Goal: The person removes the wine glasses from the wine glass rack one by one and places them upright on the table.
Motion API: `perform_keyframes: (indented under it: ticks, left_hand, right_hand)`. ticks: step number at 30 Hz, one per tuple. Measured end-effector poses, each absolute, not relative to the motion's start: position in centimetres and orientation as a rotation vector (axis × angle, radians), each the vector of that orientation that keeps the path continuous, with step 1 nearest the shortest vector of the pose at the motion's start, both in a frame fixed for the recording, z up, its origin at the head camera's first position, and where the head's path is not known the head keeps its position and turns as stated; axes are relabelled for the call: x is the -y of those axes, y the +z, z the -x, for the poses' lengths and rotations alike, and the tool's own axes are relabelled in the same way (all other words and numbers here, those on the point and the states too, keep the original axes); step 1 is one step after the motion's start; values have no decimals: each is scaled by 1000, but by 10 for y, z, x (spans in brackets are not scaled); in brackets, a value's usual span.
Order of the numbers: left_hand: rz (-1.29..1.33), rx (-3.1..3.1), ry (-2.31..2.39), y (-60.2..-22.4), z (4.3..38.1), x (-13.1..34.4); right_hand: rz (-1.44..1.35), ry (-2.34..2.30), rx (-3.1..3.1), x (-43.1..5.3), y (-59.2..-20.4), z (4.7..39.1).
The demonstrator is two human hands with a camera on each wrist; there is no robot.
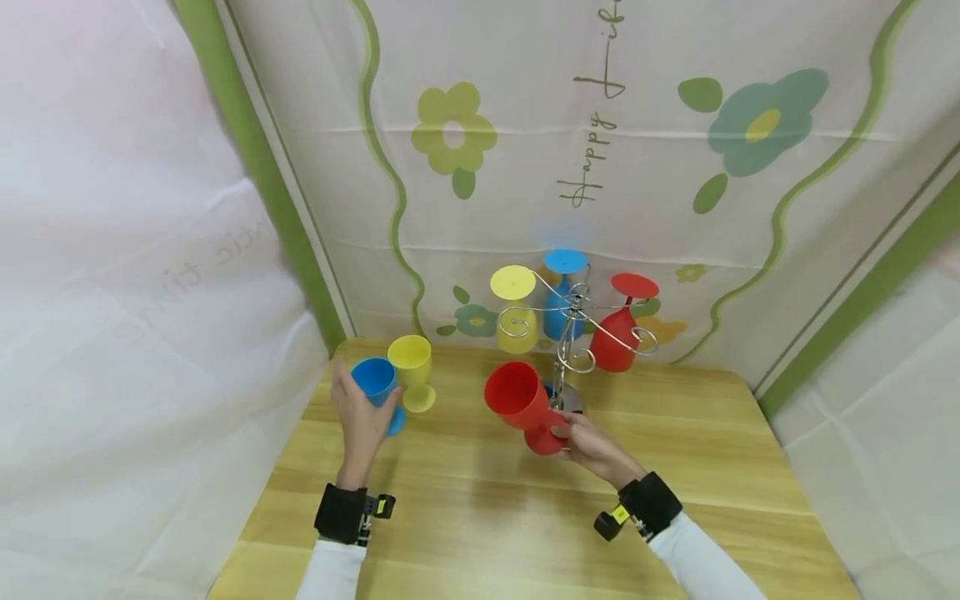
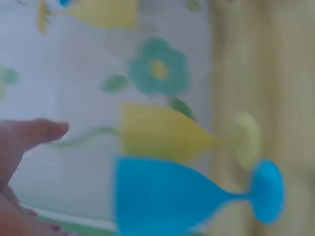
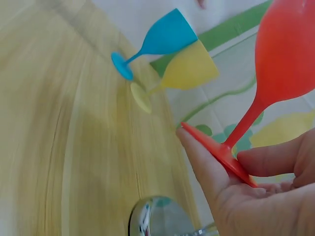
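Observation:
A red goblet (image 1: 517, 396) is held upright but tilted in my right hand (image 1: 592, 450). The right wrist view shows the thumb on top of its foot (image 3: 224, 152) and a finger beneath it. At the left, a blue goblet (image 1: 375, 382) stands on the table. My left hand (image 1: 362, 417) hovers just above its rim with thumb and fingers spread, apart from the goblet in the left wrist view. Beside the blue one stands a yellow goblet (image 1: 411, 362). A metal rack (image 1: 573, 312) carries a yellow (image 1: 516, 325), a blue (image 1: 558, 312) and a red goblet (image 1: 615, 342), hung upside down.
The rack's round chrome base (image 3: 160, 216) stands on the wooden table (image 1: 450, 517) close to the right hand. Curled wire arms (image 1: 645, 342) stick out around it. White printed curtains (image 1: 300, 167) enclose the table at the back and sides.

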State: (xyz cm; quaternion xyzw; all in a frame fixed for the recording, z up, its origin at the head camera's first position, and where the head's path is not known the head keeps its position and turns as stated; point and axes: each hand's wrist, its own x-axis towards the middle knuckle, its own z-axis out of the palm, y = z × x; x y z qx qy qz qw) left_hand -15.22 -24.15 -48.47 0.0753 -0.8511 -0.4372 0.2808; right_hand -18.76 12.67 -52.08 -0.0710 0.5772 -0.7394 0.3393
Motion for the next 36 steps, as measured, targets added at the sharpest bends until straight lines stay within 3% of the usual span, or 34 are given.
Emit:
perform_keyframes:
  ticks: [8,15,25,30,36]
  left_hand:
    - [206,2591,-1460,-440,142,191]
    - [439,2589,-1625,-435,138,157]
    - [652,2393,-1814,-425,132,145]
    - [662,2322,-1848,-407,121,145]
    - [518,2310,-1821,-413,118,149]
  right_hand:
    - [198,-2002,-1173,-103,-509,182]
    - [258,-1970,-1073,-80,-505,172]
    - [280,-1939,-1138,-63,-511,167]
    - [274,-1926,-1178,-60,-516,166]
    - [256,-1917,-1208,-74,-525,160]
